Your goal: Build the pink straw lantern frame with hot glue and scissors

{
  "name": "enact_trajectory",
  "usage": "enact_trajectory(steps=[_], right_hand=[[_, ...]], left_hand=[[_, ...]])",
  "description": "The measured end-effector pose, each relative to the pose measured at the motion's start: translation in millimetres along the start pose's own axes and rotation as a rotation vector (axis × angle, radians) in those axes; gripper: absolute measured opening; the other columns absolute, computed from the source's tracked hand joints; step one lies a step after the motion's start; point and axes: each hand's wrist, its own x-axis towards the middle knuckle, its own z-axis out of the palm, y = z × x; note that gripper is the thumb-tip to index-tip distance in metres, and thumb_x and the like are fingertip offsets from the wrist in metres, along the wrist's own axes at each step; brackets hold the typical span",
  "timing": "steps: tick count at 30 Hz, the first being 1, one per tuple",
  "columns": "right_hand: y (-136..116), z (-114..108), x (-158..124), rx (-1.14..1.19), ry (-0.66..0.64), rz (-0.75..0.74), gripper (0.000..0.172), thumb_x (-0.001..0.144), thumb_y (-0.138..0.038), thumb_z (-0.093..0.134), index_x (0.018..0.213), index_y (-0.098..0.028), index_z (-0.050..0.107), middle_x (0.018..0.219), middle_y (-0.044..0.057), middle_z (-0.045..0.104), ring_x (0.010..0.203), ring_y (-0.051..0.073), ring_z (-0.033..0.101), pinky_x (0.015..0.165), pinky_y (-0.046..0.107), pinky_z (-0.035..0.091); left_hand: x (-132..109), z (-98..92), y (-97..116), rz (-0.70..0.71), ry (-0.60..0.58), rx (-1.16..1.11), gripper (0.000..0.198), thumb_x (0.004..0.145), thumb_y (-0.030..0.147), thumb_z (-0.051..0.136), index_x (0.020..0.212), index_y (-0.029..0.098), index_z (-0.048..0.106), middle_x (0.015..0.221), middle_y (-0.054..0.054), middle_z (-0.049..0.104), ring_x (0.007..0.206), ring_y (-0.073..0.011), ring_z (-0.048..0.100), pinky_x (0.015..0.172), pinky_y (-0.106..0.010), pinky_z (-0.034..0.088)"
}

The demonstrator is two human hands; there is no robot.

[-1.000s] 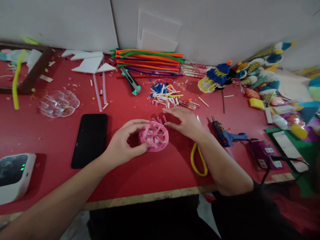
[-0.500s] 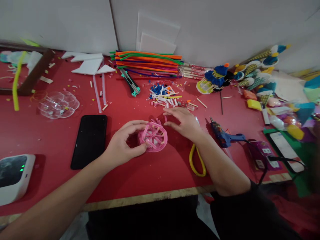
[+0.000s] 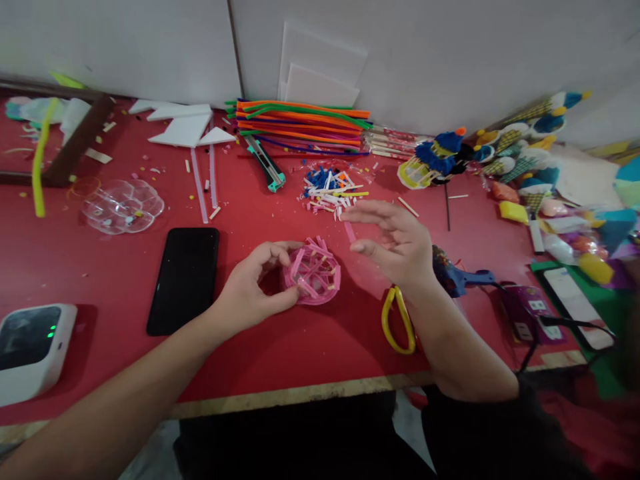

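My left hand point(image 3: 263, 283) curls around the side of a small round pink openwork piece point(image 3: 313, 277). Thin pink strips cross its top, pale stick ends show at its edge, and several short strips poke up at the back. To its right, above the red table, my right hand point(image 3: 393, 243) has its thumb and fingertips spaced apart with a short pink strip point(image 3: 349, 232) between them. Yellow-handled scissors point(image 3: 399, 320) lie partly under the right forearm. A blue glue gun point(image 3: 457, 273) is partly hidden behind that wrist.
Cut sticks and blue bits point(image 3: 333, 190) lie behind the hands, near a utility knife point(image 3: 267, 165) and a pipe-cleaner bundle point(image 3: 303, 127). A black phone point(image 3: 183, 280) and white device point(image 3: 35, 350) are left. Cone-shaped figures point(image 3: 533, 167) and a purple power box point(image 3: 533, 313) stand right.
My right hand has moved right, away from the pink piece, and turned more palm-side into view, with the pink strip moving along. My left hand keeps its hold. The view has shifted slightly.
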Motion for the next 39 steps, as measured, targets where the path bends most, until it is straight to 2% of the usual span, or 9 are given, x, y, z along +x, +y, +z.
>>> enact_trajectory(steps=[2, 6, 9, 15, 24, 31, 35, 39], right_hand=[[-17.0, 3.4, -0.6, -0.002, -0.095, -0.034, 0.053, 0.087, -0.056, 0.073, 0.133, -0.030, 0.063, 0.122, 0.006, 0.077, 0.118, 0.027, 0.072, 0.108, 0.049, 0.055], [-43.4, 10.9, 1.3, -0.133, -0.308, -0.144, 0.038, 0.091, -0.051, 0.071, 0.126, -0.036, 0.070, 0.119, 0.000, 0.079, 0.129, 0.025, 0.065, 0.115, 0.048, 0.049], [-51.7, 14.6, 2.8, -0.257, -0.378, -0.171, 0.039, 0.090, -0.051, 0.072, 0.127, -0.038, 0.070, 0.117, -0.002, 0.080, 0.130, 0.026, 0.065, 0.119, 0.051, 0.043], [-50.4, 17.0, 2.2, -0.298, -0.346, -0.237, 0.049, 0.091, -0.046, 0.073, 0.137, -0.034, 0.063, 0.128, 0.000, 0.076, 0.128, 0.024, 0.066, 0.119, 0.048, 0.042], [-41.4, 17.8, 2.8, -0.310, -0.373, -0.234, 0.063, 0.090, -0.051, 0.072, 0.148, -0.036, 0.052, 0.121, -0.001, 0.079, 0.130, 0.024, 0.064, 0.119, 0.051, 0.039], [-39.1, 18.5, 4.3, -0.282, -0.411, -0.234, 0.061, 0.092, -0.045, 0.072, 0.148, -0.038, 0.051, 0.130, 0.000, 0.075, 0.133, 0.025, 0.062, 0.120, 0.053, 0.039], [-37.3, 18.6, 2.8, -0.270, -0.404, -0.257, 0.070, 0.092, -0.041, 0.072, 0.154, -0.038, 0.041, 0.125, 0.000, 0.077, 0.136, 0.024, 0.060, 0.122, 0.055, 0.036], [-37.3, 17.4, 2.0, -0.280, -0.421, -0.253, 0.070, 0.090, -0.042, 0.075, 0.153, -0.036, 0.044, 0.131, 0.001, 0.075, 0.138, 0.025, 0.058, 0.122, 0.053, 0.036]], left_hand=[[-0.3, 0.6, -0.1, -0.004, -0.012, -0.013, 0.025, 0.080, 0.021, 0.075, 0.091, 0.021, 0.054, 0.135, -0.018, 0.068, 0.122, -0.0253, 0.068, 0.103, -0.042, 0.056], [-0.6, 2.6, 2.3, -0.017, -0.027, -0.052, 0.025, 0.078, 0.023, 0.077, 0.091, 0.022, 0.056, 0.132, -0.014, 0.069, 0.119, -0.0234, 0.069, 0.101, -0.039, 0.058], [-0.5, 3.7, 4.0, -0.025, -0.024, -0.070, 0.025, 0.078, 0.023, 0.077, 0.092, 0.022, 0.057, 0.129, -0.012, 0.070, 0.116, -0.0232, 0.069, 0.099, -0.038, 0.059], [-1.3, 4.0, 1.8, -0.012, -0.036, -0.081, 0.026, 0.078, 0.023, 0.077, 0.097, 0.021, 0.059, 0.129, -0.013, 0.070, 0.113, -0.0228, 0.071, 0.100, -0.038, 0.058], [-3.3, 1.7, -0.3, -0.022, -0.017, 0.010, 0.024, 0.078, 0.027, 0.077, 0.096, 0.020, 0.064, 0.130, -0.014, 0.071, 0.116, -0.0252, 0.070, 0.101, -0.041, 0.056], [-2.4, 1.9, 2.1, -0.029, -0.025, 0.005, 0.023, 0.078, 0.027, 0.077, 0.095, 0.019, 0.064, 0.130, -0.013, 0.070, 0.115, -0.0247, 0.070, 0.102, -0.040, 0.055], [-2.3, 2.4, 2.4, -0.033, -0.030, -0.008, 0.021, 0.079, 0.025, 0.076, 0.095, 0.019, 0.064, 0.129, -0.013, 0.070, 0.114, -0.0242, 0.070, 0.102, -0.040, 0.054], [-3.1, 3.1, -0.9, -0.023, -0.014, -0.016, 0.023, 0.077, 0.025, 0.077, 0.096, 0.018, 0.065, 0.122, -0.013, 0.071, 0.110, -0.0229, 0.070, 0.100, -0.039, 0.054]])
